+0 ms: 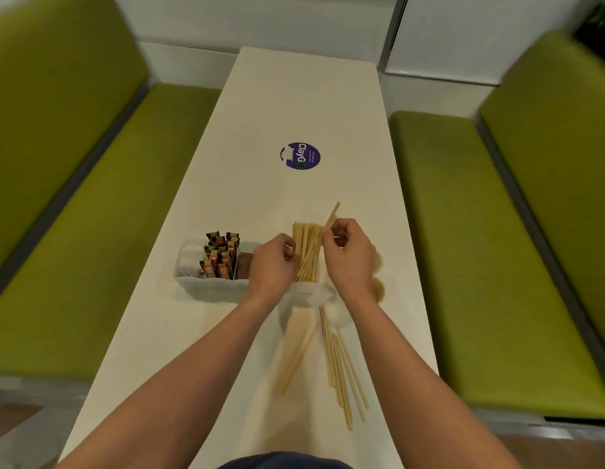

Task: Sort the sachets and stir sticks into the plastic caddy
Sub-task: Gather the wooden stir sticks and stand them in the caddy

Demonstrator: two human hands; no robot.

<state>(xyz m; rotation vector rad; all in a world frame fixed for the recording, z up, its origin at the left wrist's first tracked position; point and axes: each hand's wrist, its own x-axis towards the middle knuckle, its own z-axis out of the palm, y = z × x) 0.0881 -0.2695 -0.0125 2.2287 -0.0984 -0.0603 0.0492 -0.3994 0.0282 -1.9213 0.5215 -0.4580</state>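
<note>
Step in hand, as judged: stir sticks are being stood in the caddy's [206,289] right compartment, centre of frame, and squared up

Left hand [272,265]: curling against the left side of the upright sticks [306,252]; fingers are bent in, seeming to steady the bundle, though whether they are actually gripping it cannot be told

Right hand [348,255]: pinching one stick [332,215] between thumb and fingertips; the stick is leaning up and right, its tip rising above the bundle, just beside the bundle's right edge

Sachets [220,255]: brown and orange, standing upright in the compartment left of centre, apart from both hands

Loose sticks [341,367]: lying flat on the table [294,103], lower centre, between the forearms, below the caddy; a second group to their left is blurring

Next move, as judged: lowering the pinched stick straight among the others while the left hand is keeping the bundle from splaying, then reaching down for the loose sticks
</note>
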